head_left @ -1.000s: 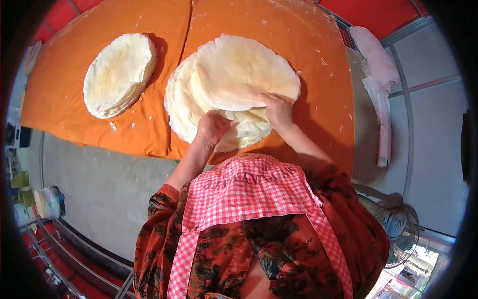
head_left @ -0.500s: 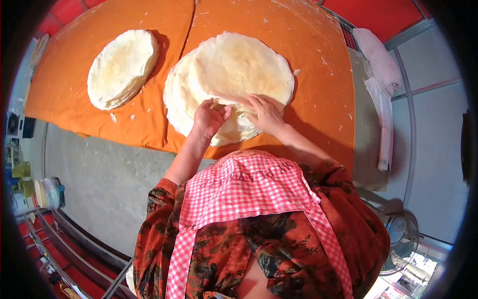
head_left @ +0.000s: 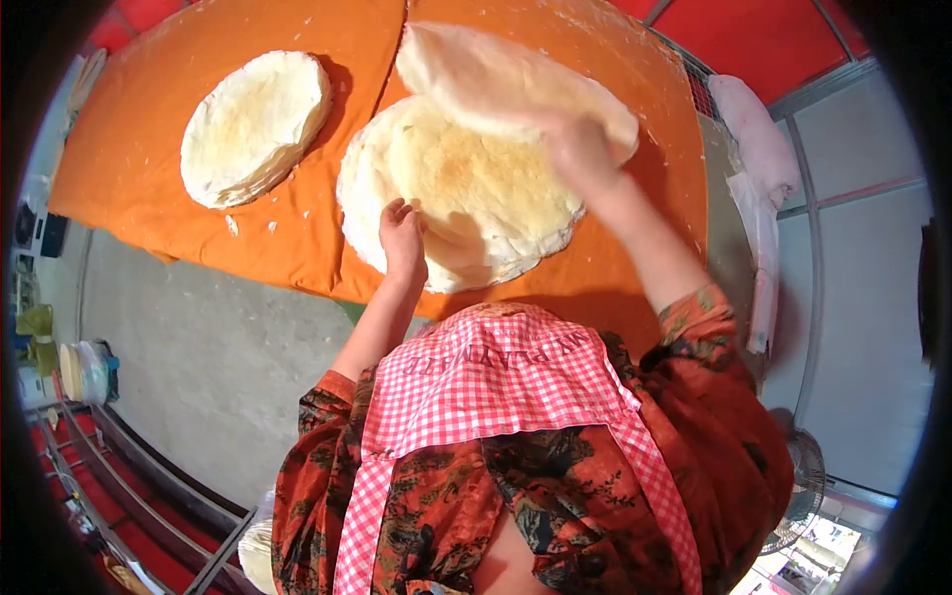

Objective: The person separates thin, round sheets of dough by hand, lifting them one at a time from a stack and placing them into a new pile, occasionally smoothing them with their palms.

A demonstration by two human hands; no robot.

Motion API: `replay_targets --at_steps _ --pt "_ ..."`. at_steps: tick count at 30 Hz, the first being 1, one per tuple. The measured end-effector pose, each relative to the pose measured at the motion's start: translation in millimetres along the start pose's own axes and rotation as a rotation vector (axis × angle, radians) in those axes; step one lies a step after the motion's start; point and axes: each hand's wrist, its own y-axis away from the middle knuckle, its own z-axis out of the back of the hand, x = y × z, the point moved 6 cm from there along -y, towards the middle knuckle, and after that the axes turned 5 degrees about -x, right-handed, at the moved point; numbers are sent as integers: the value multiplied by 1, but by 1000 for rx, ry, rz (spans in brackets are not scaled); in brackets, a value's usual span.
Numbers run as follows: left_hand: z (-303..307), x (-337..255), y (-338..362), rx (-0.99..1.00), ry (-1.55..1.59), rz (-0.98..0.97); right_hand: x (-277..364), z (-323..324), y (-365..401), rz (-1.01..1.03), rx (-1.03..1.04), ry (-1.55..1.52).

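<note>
A thin round flatbread [head_left: 506,84] is off the large stack, folded or sagging, with its near edge at my right hand [head_left: 585,154]. That hand is smeared by motion, but its fingers seem closed on the bread's edge. Below it lies the large stack of flatbreads [head_left: 466,183], pale with a lightly browned middle. Over the left side of this stack is my left hand [head_left: 402,243], fingers loosely curled, thumb a little apart, and nothing seen in it. To the left sits a smaller, taller stack of flatbreads [head_left: 256,129].
An orange cloth [head_left: 297,253] with scattered crumbs covers the table. Past its right edge lies a rolled pinkish-white bundle [head_left: 754,139]. A standing fan [head_left: 801,486] is at lower right. Grey floor [head_left: 198,347] shows at left, beside metal rails [head_left: 164,466].
My right hand has swung up and to the right, carrying the top flatbread off the large stack. My left hand has come away from the bread's edge and stays over the left side.
</note>
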Motion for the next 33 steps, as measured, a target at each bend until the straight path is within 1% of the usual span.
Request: replay_targets --at_steps 1,3,4,5,6,8,9,12,15,18,21,22,25,27,29,33 --pt "-1 -2 -2 3 6 -3 0 -25 27 49 -51 -32" --pt "1 -3 -4 3 14 -6 -3 -83 79 -10 21 -66" --pt "1 -4 -3 -4 23 -16 -5 -110 103 -74 148 -74" --pt "0 -5 -1 -9 28 -24 0 -120 112 -142 273 -80" --pt "-1 -7 1 -12 29 -30 2 -122 114 -154 256 -99" --pt "-3 -1 7 19 76 74 6 -119 120 -195 227 -134" --pt "-4 3 12 36 96 132 1 -119 120 -155 201 -141" --pt "-10 11 20 92 209 316 -6 -115 117 -239 288 -137" --pt "-6 13 14 112 46 228 -8 -117 118 -236 298 -136" --pt "-6 9 10 109 -38 208 -9 -119 113 -261 346 -141" --pt "-10 1 13 167 -51 265 -9 -117 115 -270 403 -146" --pt "-12 -1 15 179 -4 281 -7 -117 116 -266 418 -150" --pt "-15 -5 17 203 126 316 5 -112 126 -131 374 -186" --pt "-17 -6 16 214 198 328 15 -106 131 -94 331 -182" --pt "-21 -2 13 231 323 379 24 -99 134 -53 284 -178" --pt "-29 -2 16 228 492 482 14 -116 145 -175 239 -45"
